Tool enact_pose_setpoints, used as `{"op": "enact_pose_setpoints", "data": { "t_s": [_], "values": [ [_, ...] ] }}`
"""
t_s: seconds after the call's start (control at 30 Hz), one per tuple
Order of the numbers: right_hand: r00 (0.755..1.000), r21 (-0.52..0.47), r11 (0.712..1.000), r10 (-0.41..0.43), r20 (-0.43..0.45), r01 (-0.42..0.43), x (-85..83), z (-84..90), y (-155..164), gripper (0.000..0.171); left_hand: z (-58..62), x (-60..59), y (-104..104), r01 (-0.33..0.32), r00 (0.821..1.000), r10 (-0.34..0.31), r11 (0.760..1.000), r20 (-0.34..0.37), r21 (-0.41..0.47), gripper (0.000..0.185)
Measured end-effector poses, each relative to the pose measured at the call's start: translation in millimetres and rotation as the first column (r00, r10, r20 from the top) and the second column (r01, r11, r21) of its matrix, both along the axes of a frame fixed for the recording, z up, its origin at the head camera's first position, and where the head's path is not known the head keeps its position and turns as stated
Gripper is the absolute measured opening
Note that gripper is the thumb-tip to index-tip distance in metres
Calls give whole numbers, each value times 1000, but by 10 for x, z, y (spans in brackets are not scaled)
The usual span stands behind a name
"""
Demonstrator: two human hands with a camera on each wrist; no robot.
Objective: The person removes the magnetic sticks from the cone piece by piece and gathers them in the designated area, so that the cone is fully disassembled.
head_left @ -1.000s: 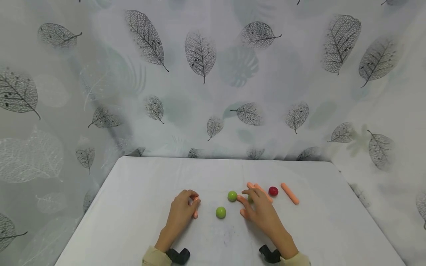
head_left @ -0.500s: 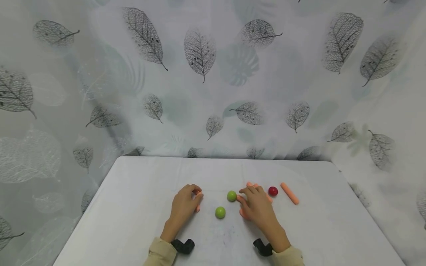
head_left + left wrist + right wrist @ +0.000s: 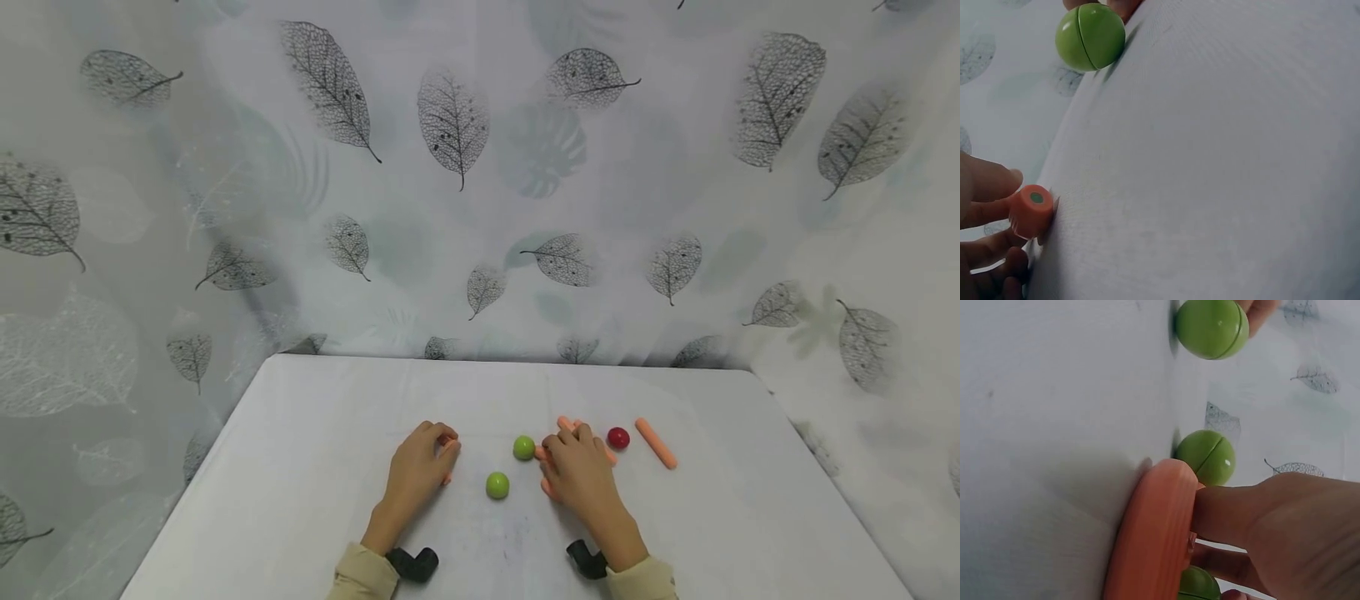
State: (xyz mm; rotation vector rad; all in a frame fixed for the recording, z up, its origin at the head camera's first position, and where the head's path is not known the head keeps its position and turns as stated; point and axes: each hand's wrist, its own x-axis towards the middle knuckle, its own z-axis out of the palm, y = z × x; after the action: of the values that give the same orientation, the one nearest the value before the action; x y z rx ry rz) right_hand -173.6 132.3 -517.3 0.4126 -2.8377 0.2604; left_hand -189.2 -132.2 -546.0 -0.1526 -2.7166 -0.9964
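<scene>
My left hand (image 3: 422,465) holds an orange stick (image 3: 447,478) at the table's middle left. In the left wrist view, thumb and fingers are around this orange stick (image 3: 1032,212), whose end has a green dot. My right hand (image 3: 583,477) is low over a cluster of orange sticks (image 3: 567,423), fingers bent downward. The right wrist view has one thick orange stick (image 3: 1152,531) in front of the thumb and a green ball (image 3: 1199,584) beside the fingers. Whether the right fingers grip anything is hidden. Two more green balls, one nearer (image 3: 497,485) and one farther (image 3: 524,447), lie between the hands.
A red ball (image 3: 618,438) lies right of the right hand. Beyond it is a separate orange stick (image 3: 656,443). The white table (image 3: 337,400) ends at a leaf-patterned curtain (image 3: 480,208) behind and at the sides.
My left hand has moved slightly right and away from me with the orange stick. My right fingers have lowered and drawn together over the cluster, covering the green ball seen there earlier.
</scene>
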Motion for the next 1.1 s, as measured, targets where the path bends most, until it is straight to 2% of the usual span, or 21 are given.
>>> {"op": "enact_pose_setpoints", "data": {
  "t_s": [0.2,0.4,0.5,0.67,0.77,0.87,1.0,1.1],
  "values": [
    [1000,-6,1000,-11,6,11,-9,-47,-1,24,39,13,-14,26,999,-26,1000,23,4,9],
    [1000,-32,999,-18,-11,18,4,-35,-4,20,80,27,-16,37,999,-37,999,20,-34,11],
    [999,-49,999,-21,-34,19,6,-20,1,18,100,27,-9,34,999,-35,997,-13,-69,11],
    [996,-81,997,-17,-82,10,14,3,5,18,158,30,20,51,990,-69,988,-126,-146,13],
    [994,-95,996,-7,-106,-3,24,22,-3,18,214,56,65,105,973,-137,979,-188,-174,17],
    [992,-119,993,9,-123,-23,42,70,-32,17,281,97,130,201,948,-235,965,-214,-169,25],
    [986,-178,981,49,-159,-78,80,154,-102,14,357,166,222,325,919,-344,938,-194,-120,39],
    [980,-211,970,81,-183,-120,115,209,-163,15,376,208,277,369,910,-380,925,-168,-93,44]
  ]
}}
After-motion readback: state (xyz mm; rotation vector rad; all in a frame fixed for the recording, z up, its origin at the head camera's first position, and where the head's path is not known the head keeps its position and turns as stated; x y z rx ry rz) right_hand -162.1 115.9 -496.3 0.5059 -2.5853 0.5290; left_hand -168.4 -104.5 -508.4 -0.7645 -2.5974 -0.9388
